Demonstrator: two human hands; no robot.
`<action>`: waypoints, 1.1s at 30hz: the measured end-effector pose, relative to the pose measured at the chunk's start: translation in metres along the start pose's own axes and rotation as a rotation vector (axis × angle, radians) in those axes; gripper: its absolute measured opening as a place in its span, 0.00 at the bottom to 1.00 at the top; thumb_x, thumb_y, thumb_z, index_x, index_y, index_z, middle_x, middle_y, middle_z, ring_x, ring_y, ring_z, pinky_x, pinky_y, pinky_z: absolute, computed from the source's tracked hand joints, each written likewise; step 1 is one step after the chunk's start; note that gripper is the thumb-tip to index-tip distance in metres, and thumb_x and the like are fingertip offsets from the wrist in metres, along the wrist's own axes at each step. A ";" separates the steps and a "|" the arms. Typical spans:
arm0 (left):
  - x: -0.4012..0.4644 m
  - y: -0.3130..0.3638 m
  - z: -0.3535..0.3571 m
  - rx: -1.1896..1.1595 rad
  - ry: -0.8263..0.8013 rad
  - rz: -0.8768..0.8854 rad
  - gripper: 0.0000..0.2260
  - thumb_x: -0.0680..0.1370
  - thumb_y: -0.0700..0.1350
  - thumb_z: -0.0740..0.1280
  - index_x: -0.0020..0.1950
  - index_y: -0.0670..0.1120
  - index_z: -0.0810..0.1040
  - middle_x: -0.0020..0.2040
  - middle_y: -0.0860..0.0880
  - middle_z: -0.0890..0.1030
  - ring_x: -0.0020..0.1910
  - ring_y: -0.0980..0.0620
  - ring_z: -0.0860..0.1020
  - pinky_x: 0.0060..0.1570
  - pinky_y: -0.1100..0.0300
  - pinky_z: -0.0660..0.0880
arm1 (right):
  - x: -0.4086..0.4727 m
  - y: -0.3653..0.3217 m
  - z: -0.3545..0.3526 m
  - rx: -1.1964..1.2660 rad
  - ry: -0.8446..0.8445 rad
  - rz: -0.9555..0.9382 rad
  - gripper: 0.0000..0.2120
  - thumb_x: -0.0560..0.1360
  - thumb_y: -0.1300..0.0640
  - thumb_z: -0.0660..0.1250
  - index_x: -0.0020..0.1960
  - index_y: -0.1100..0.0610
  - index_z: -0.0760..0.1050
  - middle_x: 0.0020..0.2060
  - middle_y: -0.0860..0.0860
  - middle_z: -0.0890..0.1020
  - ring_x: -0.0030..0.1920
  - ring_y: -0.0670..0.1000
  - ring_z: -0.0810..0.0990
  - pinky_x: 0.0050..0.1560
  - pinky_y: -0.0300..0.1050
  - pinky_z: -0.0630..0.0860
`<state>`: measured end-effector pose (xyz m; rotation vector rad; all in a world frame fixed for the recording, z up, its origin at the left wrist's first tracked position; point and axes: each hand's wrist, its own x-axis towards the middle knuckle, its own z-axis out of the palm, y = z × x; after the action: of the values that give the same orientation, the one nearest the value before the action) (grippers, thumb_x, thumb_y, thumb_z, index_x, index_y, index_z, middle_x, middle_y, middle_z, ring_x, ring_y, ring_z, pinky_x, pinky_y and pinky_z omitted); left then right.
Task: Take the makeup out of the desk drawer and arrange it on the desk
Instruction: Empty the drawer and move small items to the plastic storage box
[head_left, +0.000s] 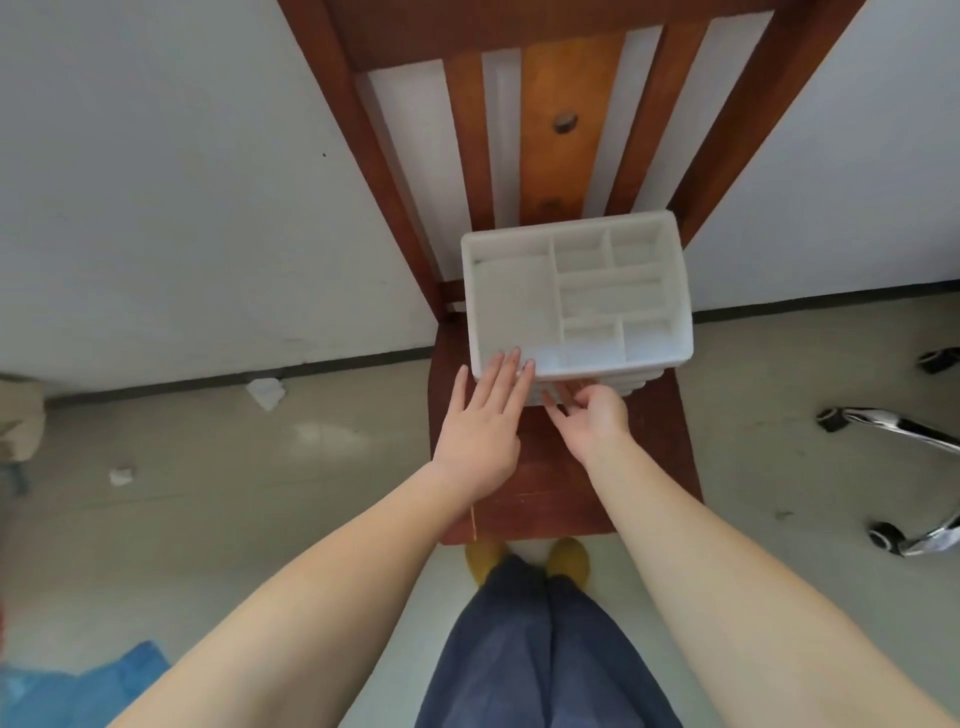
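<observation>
1. Hands first: the left hand (480, 426) lies flat with its fingers straight and close together, fingertips resting on the front-left corner of the white organiser (574, 296), and it holds nothing
2. The right hand (592, 415) has its fingers curled, with the fingertips (558, 402) pinching at the drawer front (597, 382) just beneath the organiser's top tray; what exactly sits between the fingers is hidden by the hand itself
3. Writing: no brand, label or lettering can be read on the organiser or anywhere else
4. The organiser is a white plastic box with an open top tray split into one large compartment at 9 o'clock and several smaller ones toward 3 o'clock; all visible compartments look bare
5. It stands on the seat of a reddish-brown wooden chair (561, 483), pushed toward the chair's slatted back at 12 o'clock
6. Relative to the hands, the organiser lies at 12 o'clock of both, touching each; the drawer front lies at 12 o'clock of the right hand and at 3 o'clock of the left fingertips
7. No makeup shows; the drawer's inside cannot be seen
8. At 6 o'clock the person's dark blue trousers (545, 649) and yellow shoes (569, 561) show under the chair's front edge
9. At 3 o'clock the chrome legs and castors of an office chair (893, 431) rest on the pale floor (260, 493), and scraps of white paper (266, 392) lie at 9 o'clock near the wall
</observation>
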<state>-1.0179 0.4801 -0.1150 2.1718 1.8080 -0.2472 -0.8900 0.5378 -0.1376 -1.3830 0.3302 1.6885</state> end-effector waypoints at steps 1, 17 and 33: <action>0.000 0.000 -0.001 -0.009 -0.010 0.000 0.35 0.77 0.42 0.55 0.77 0.47 0.36 0.78 0.47 0.39 0.76 0.49 0.38 0.74 0.45 0.37 | 0.000 0.001 -0.001 0.004 0.008 -0.011 0.22 0.73 0.75 0.44 0.56 0.61 0.71 0.50 0.57 0.75 0.48 0.55 0.77 0.55 0.55 0.73; -0.002 0.001 -0.008 -0.069 0.030 -0.005 0.32 0.76 0.45 0.56 0.78 0.46 0.46 0.78 0.45 0.45 0.77 0.48 0.43 0.74 0.45 0.41 | -0.064 0.015 -0.102 -0.444 0.000 0.137 0.15 0.79 0.71 0.49 0.61 0.65 0.68 0.51 0.60 0.79 0.55 0.58 0.78 0.57 0.54 0.75; 0.036 0.029 0.023 0.214 -0.129 -0.026 0.34 0.77 0.45 0.63 0.76 0.44 0.47 0.71 0.38 0.62 0.72 0.36 0.57 0.73 0.43 0.49 | -0.001 -0.042 -0.067 -2.489 -0.312 -1.021 0.24 0.74 0.61 0.66 0.67 0.55 0.64 0.71 0.55 0.64 0.72 0.56 0.61 0.72 0.53 0.57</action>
<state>-0.9807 0.5013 -0.1451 2.2149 1.8115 -0.5979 -0.8150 0.5147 -0.1455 -1.7155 -2.9043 0.5655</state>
